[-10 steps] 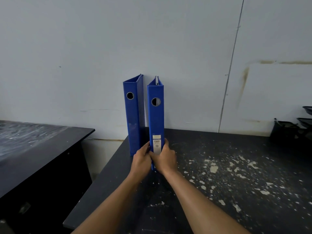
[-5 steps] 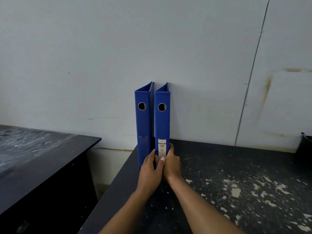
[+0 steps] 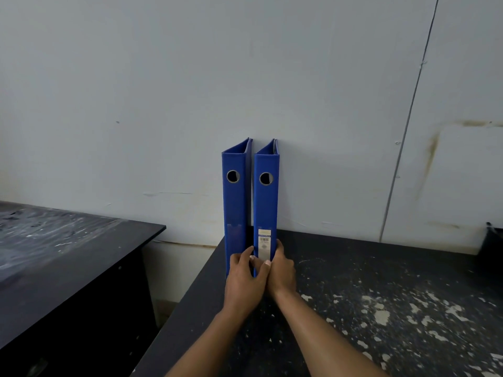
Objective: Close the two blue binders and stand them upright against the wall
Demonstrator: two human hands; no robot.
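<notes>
blue plastic, two closed binders, stood upright side by side at the far left corner of the black table (image 3: 353,308), their far edges against the pale wall (image 3: 163,91) and their spines facing me. the left binder (image 3: 234,202) sat right at the table's left edge; the right binder (image 3: 266,202) stood just beside it, with a thin dark gap between the two spines. each spine had a round finger hole near the top, and the right one carried a small label (image 3: 264,244) with a barcode low down.

my left hand (image 3: 245,278) wrapped the foot of the right binder from its left side, thumb lying across the spine just under the label. my right hand (image 3: 283,270) cupped the same binder from the right, fingers pressed along its cover. both hands were grasping it at the base. whether my left fingers also touched the left binder i could not tell, since my knuckles hid that spot.

the tabletop was flecked with pale chipped patches towards the right. a second dark table (image 3: 68,254) stood apart on the left, across an open gap.
</notes>
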